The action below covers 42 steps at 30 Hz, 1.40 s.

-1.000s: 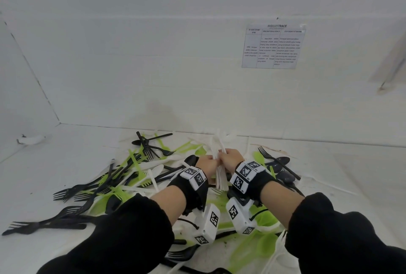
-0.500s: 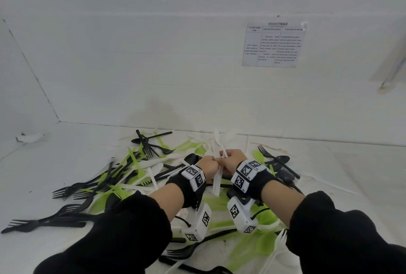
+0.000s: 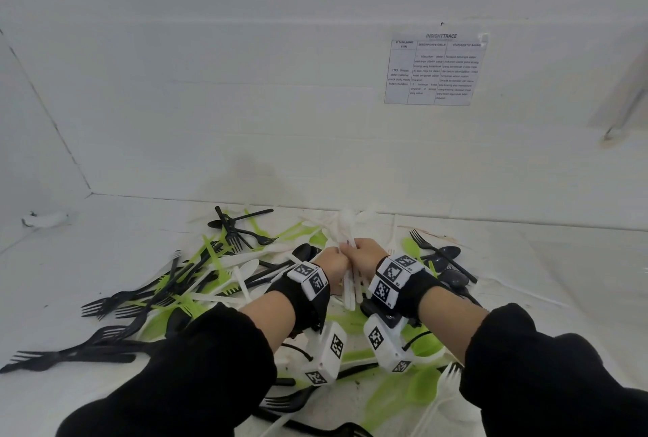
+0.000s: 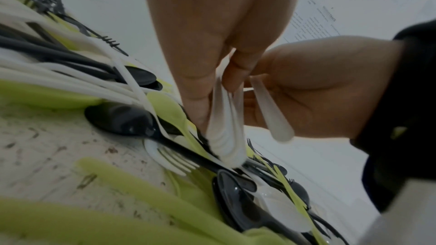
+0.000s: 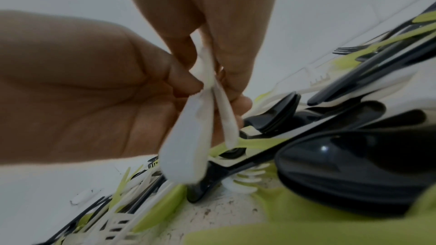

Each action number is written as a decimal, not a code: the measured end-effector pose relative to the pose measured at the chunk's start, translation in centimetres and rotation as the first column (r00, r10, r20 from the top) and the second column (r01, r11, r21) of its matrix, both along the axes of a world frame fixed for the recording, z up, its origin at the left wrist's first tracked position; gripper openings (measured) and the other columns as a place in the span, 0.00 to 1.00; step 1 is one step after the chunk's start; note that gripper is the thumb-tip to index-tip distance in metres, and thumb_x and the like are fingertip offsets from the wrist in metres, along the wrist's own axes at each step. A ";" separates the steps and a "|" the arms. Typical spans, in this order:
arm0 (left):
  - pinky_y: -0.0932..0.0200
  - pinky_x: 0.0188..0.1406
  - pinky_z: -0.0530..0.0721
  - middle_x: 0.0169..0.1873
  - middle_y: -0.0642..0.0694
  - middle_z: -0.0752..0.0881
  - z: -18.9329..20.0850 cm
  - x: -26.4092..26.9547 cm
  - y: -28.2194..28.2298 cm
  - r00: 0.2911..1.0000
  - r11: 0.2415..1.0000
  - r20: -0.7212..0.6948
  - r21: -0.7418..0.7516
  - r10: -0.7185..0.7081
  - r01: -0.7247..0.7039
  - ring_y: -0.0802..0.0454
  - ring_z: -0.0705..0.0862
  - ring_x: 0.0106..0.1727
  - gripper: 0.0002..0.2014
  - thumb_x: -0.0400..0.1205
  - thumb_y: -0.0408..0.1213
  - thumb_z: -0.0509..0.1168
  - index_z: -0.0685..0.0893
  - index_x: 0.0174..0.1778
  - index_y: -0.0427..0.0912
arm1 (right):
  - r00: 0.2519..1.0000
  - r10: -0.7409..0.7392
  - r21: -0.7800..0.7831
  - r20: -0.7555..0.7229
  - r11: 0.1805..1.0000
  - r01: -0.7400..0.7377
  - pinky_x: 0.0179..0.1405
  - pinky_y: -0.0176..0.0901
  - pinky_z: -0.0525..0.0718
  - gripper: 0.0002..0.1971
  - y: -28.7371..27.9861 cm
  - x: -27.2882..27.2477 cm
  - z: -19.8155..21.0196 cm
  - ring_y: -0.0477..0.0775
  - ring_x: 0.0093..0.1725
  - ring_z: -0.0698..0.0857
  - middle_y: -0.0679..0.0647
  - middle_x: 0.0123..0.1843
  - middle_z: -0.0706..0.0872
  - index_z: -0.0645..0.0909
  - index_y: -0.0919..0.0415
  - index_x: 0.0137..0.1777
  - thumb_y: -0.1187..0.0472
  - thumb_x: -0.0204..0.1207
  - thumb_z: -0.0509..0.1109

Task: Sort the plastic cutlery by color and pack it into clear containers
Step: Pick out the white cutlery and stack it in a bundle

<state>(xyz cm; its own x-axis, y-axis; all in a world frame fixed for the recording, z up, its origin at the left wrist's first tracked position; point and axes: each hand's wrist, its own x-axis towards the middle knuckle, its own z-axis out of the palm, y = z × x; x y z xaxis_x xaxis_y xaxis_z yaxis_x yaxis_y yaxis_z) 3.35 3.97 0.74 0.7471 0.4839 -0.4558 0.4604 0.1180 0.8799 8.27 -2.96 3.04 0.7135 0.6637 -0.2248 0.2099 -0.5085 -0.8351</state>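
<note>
While my left hand and right hand pinch the bundle of white plastic cutlery, loose handles could slip out.

This is a staged recording booth, not a home or kitchen. Plain white walls close in on the back and the left side and meet a white surface at sharp corners, like a bare box built for filming. A printed task sheet, a table of small text under the heading INSIGHTTRACE, is taped to the back wall. Both wrists carry black straps with white camera blocks covered in square black-and-white tracking markers. The surface itself is scuffed and speckled with dark marks in the wrist views.
</note>
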 end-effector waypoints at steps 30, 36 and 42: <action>0.53 0.32 0.81 0.37 0.40 0.82 1.2 -1.2 -1.3 0.995 0.972 0.038 -0.220 0.092 -0.081 0.46 0.81 0.35 0.09 0.87 0.31 0.52 0.77 0.54 0.36 | 0.984 -0.170 -0.022 0.053 0.985 0.171 0.52 0.44 0.83 0.10 -0.7 1.5 -0.7 0.57 0.46 0.84 0.56 0.49 0.87 0.83 0.56 0.52 0.54 0.73 0.73; 0.52 0.27 0.85 0.35 0.41 0.83 1.0 -1.1 -1.6 0.992 0.980 0.042 -0.169 0.116 -0.108 0.49 0.85 0.28 0.16 0.85 0.27 0.51 0.75 0.67 0.32 | 0.976 -0.142 -0.094 0.163 0.983 0.159 0.50 0.37 0.78 0.14 -0.9 1.5 -0.3 0.56 0.53 0.84 0.56 0.54 0.86 0.83 0.61 0.57 0.54 0.75 0.70; 0.45 0.33 0.81 0.36 0.39 0.76 0.8 -1.1 -1.2 0.971 0.965 0.050 -0.132 0.234 -0.226 0.47 0.80 0.34 0.16 0.84 0.25 0.52 0.71 0.68 0.32 | 0.957 -0.265 0.001 0.115 0.964 0.267 0.46 0.56 0.88 0.08 -0.8 1.4 -0.3 0.63 0.45 0.88 0.60 0.48 0.83 0.72 0.56 0.37 0.61 0.76 0.66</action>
